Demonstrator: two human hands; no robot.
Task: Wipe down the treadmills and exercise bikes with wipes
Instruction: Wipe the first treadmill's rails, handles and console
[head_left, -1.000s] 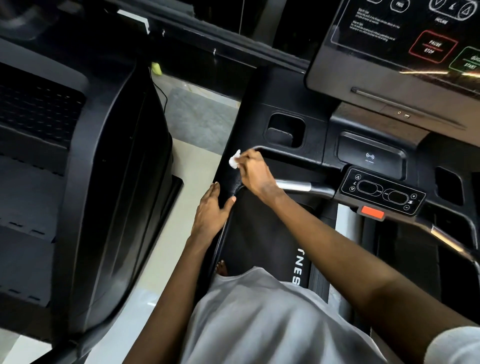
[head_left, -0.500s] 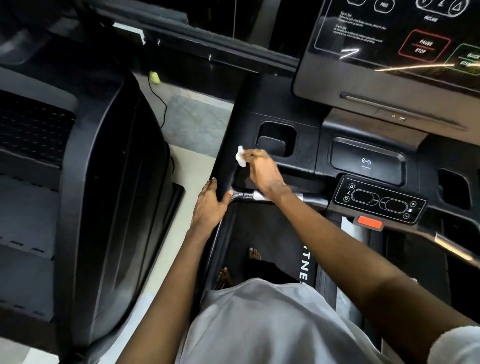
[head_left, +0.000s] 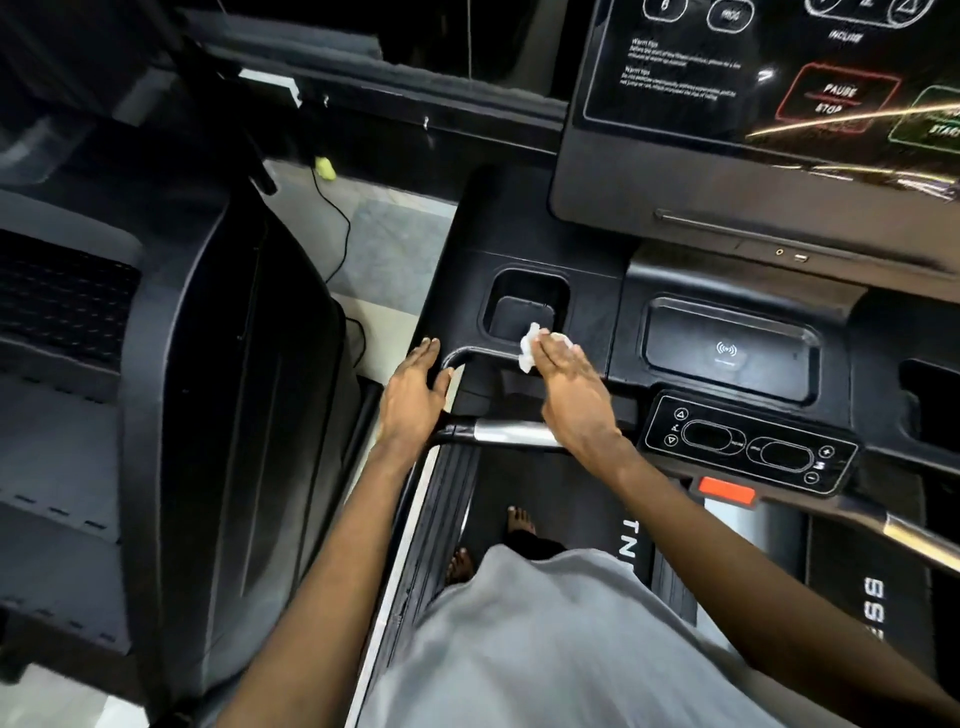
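Wipe: a small white sheet, crumpled and limp, almost weightless. I judge it will fold, bunch and slide under any pressure. It needs no real grip. Flat fingers laid on its middle should drag it along, and a light pinch at a bunched edge would lift it. If it is damp it will cling to the textured plastic, and rough dragging could tear it.

It lies on the near lip of the left cup-holder recess of the treadmill console, just above the curved black grab bar. The fingers of the right hand lie over it, fairly straight and close together, pressing it to the plastic. A crumpled flap sticks out on the left side of those fingers and a smaller bit shows past the fingertips. The thumb is hidden under the hand, so I cannot tell whether it also pinches the sheet.

The left hand rests flat on the console's left corner, fingers extended, thumb spread toward the bar, holding nothing. It is near the wipe but apart from it.

A chrome pulse grip passes under the right wrist. To the right are the wireless charging tray, the small keypad and the red safety clip, with the display above.
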